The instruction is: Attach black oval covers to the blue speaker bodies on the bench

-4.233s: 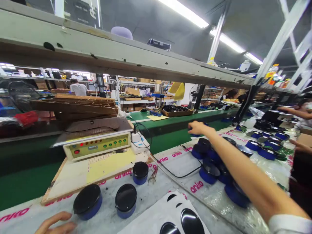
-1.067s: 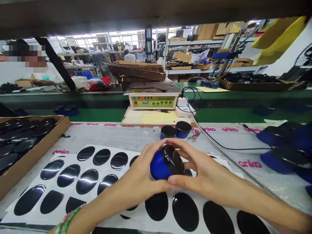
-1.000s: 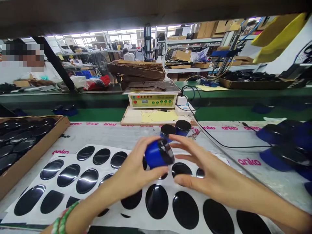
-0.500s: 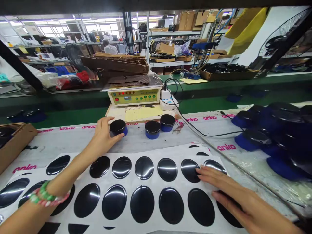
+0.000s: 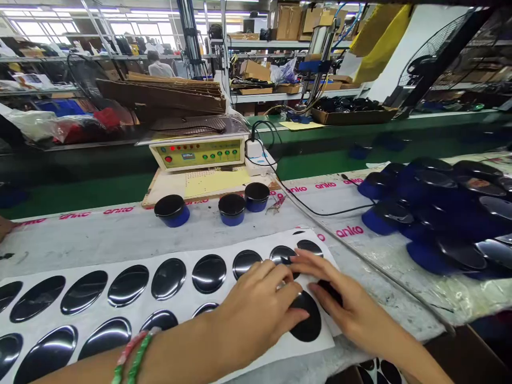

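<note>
White sheets (image 5: 184, 306) bearing rows of glossy black discs lie across the near table. My left hand (image 5: 262, 304), with a beaded bracelet at its wrist, is over the right part of the top sheet, its fingers bent and apart beside a black disc (image 5: 307, 319). Just right of it, my right hand (image 5: 340, 293) rests at the sheet's right end with fingers spread. Neither hand shows anything in its grasp. Behind the sheets stand three blue pieces with black tops: one at the left (image 5: 172, 210), one in the middle (image 5: 232, 209) and another (image 5: 256, 197) beside it.
Many blue pieces with black tops (image 5: 432, 208) are piled at the right. A control box (image 5: 200, 152) with buttons stands behind the table's middle. A black cable (image 5: 332, 213) and a thin rod (image 5: 360, 258) cross the table. Far back, a person (image 5: 159, 66) is among shelves.
My left hand has left the leftmost blue piece and moved right and nearer, over the sheet beside my right hand. The view has shifted to the right.
</note>
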Demonstrator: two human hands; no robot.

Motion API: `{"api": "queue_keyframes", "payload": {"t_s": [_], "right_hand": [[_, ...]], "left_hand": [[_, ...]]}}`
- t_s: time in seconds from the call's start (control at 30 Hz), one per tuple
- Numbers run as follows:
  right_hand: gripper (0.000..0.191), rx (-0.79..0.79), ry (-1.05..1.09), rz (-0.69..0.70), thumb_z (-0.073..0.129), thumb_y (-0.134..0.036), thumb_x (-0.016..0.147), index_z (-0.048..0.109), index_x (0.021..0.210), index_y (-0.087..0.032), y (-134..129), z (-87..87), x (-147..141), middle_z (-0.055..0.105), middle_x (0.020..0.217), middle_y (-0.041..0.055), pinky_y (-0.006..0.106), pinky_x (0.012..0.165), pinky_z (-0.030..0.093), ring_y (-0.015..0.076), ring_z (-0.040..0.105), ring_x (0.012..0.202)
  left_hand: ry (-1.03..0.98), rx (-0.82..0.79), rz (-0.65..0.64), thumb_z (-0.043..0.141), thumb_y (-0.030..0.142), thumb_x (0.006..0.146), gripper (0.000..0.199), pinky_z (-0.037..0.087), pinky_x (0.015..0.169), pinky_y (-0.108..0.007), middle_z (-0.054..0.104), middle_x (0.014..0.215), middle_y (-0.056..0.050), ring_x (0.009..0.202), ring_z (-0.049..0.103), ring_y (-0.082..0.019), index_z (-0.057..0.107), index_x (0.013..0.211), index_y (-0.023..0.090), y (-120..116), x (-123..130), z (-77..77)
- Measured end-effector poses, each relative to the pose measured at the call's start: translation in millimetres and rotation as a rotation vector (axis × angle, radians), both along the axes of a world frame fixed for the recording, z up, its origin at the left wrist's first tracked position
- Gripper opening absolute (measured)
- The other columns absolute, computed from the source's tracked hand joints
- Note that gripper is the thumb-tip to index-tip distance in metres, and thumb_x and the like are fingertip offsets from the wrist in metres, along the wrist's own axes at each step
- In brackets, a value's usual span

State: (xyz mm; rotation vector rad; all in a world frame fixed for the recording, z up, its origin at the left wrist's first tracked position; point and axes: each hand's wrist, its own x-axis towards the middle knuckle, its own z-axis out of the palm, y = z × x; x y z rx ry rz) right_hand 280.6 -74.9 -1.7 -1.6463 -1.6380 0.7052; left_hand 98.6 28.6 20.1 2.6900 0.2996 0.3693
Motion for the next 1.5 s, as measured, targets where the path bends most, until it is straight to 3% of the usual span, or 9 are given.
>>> {"api": "queue_keyframes", "payload": {"t_s": [0.13, 0.27, 0.37, 0.63, 0.9, 1.0, 1.2, 1.4, 1.5], "right_hand": [[0.049, 0.0, -0.018, 0.02, 0.034, -0.02, 0.098, 0.021, 0.142, -0.037, -1, -7.5, -2, 0.048, 0.139, 0.0044, 0.045, 0.108, 0.038, 0.0173, 0.045, 0.129], [0.053, 0.014, -0.086, 0.005, 0.035, -0.019, 0.098, 0.019, 0.143, -0.041, 1, -9.1, -6, 0.049, 0.139, 0.001, 0.042, 0.107, 0.04, 0.0162, 0.044, 0.129], [0.054, 0.033, -0.14, -0.015, 0.038, -0.018, 0.096, 0.023, 0.143, -0.04, 1, -9.8, -5, 0.047, 0.142, 0.0001, 0.041, 0.105, 0.042, 0.0179, 0.042, 0.131], [0.052, 0.007, -0.245, 0.074, 0.033, -0.014, 0.096, 0.023, 0.145, -0.027, 0, -1.6, -10, 0.05, 0.139, 0.0066, 0.044, 0.112, 0.032, 0.0183, 0.036, 0.135], [0.048, -0.091, -0.293, 0.11, 0.037, -0.018, 0.096, 0.03, 0.141, -0.031, -6, 9.0, -12, 0.044, 0.144, -0.0025, 0.045, 0.112, 0.034, 0.0191, 0.022, 0.141], [0.049, -0.067, -0.288, 0.117, 0.036, -0.017, 0.096, 0.027, 0.141, -0.033, -7, 6.4, -12, 0.046, 0.143, -0.004, 0.046, 0.113, 0.032, 0.0174, 0.023, 0.141], [0.048, -0.01, -0.322, 0.107, 0.036, -0.016, 0.096, 0.026, 0.141, -0.031, -5, 6.1, -15, 0.05, 0.14, 0.0, 0.047, 0.114, 0.03, 0.0173, 0.032, 0.137], [0.058, 0.029, -0.303, 0.147, 0.033, -0.003, 0.088, 0.029, 0.14, -0.028, -7, 1.3, -14, 0.05, 0.14, 0.0022, 0.047, 0.116, 0.023, 0.0166, 0.037, 0.135], [0.057, 0.029, -0.285, 0.145, 0.035, -0.004, 0.087, 0.033, 0.139, -0.028, -5, 7.6, -10, 0.051, 0.138, 0.0025, 0.047, 0.115, 0.022, 0.0172, 0.044, 0.129]], "left_hand": [[0.068, 0.036, 0.076, 0.065, 0.034, 0.083, 0.031, 0.052, 0.08, -0.044, 0.059, 0.107, -0.009, 0.096, 0.055, -0.027, 0.057, 0.106, 0.014, -10, 15, -8.5], [0.09, 0.049, 0.103, 0.057, 0.011, 0.086, 0.014, 0.052, 0.081, -0.042, 0.057, 0.102, -0.006, 0.092, 0.053, -0.024, 0.056, 0.1, 0.015, -11, 22, -9.8], [0.115, 0.112, 0.093, 0.053, -0.001, 0.077, 0.024, 0.051, 0.078, -0.039, 0.056, 0.096, -0.005, 0.088, 0.052, -0.023, 0.056, 0.095, 0.014, -8, 23, -7.5], [-0.005, 0.462, -0.085, 0.046, 0.003, 0.082, 0.012, 0.046, 0.07, -0.036, 0.055, 0.089, -0.011, 0.08, 0.051, -0.024, 0.054, 0.088, 0.01, -8, 9, -10.5], [0.026, 0.283, -0.202, 0.044, 0.005, 0.088, 0.012, 0.049, 0.069, -0.034, 0.057, 0.087, -0.009, 0.078, 0.051, -0.021, 0.053, 0.09, 0.012, 0, -7, -3.9], [0.036, 0.254, -0.181, 0.046, 0.005, 0.088, 0.015, 0.05, 0.07, -0.035, 0.056, 0.09, -0.009, 0.081, 0.051, -0.022, 0.052, 0.1, 0.011, -1, -11, -6.7], [0.115, 0.119, -0.195, 0.043, -0.001, 0.083, 0.019, 0.051, 0.072, -0.035, 0.055, 0.09, -0.007, 0.083, 0.051, -0.021, 0.051, 0.088, 0.014, 2, -14, 4.7], [0.122, -0.457, -0.204, 0.059, 0.011, 0.081, 0.025, 0.051, 0.069, -0.023, 0.057, 0.1, -0.002, 0.087, 0.057, -0.014, 0.038, 0.072, 0.021, 8, -47, 26.3], [-0.187, -0.802, 0.068, 0.054, 0.019, 0.085, 0.043, 0.045, 0.048, -0.022, 0.051, 0.07, 0.0, 0.056, 0.051, -0.01, 0.019, 0.06, 0.02, 12, -67, 24.9]]}}
